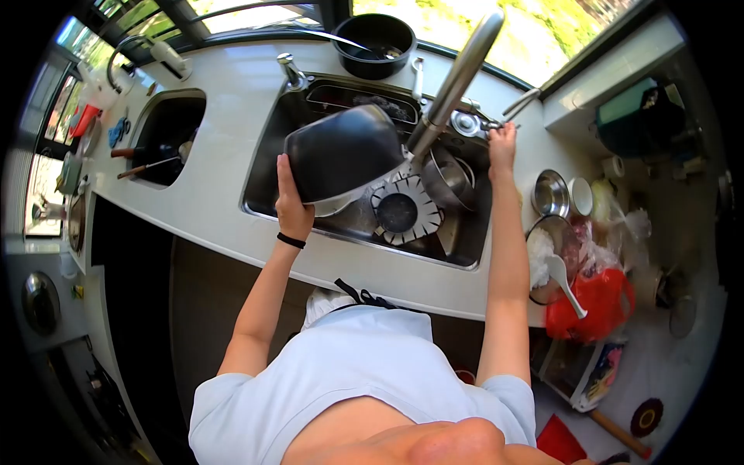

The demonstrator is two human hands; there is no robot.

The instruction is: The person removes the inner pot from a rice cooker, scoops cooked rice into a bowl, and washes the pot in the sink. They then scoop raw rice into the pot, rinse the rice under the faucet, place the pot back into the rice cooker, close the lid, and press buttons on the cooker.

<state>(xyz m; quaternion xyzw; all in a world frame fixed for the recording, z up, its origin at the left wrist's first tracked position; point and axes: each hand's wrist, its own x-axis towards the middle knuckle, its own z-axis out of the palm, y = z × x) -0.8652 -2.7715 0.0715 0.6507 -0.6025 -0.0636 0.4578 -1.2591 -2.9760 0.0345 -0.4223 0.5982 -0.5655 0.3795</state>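
Observation:
My left hand grips a black pot, tilted on its side over the sink. The pot's opening faces the tall metal faucet, and its inside is turned away from me. At the faucet's base, my right hand has its fingers closed at the faucet handle. Under the pot, a white-and-black slotted piece with a round dark centre lies in the sink. Beside it a metal bowl leans at an angle.
Behind the sink stands a black pot with a utensil. A soap dispenser rises at the back left. To the right are a steel bowl, a white cup, a white ladle and a red plastic bag.

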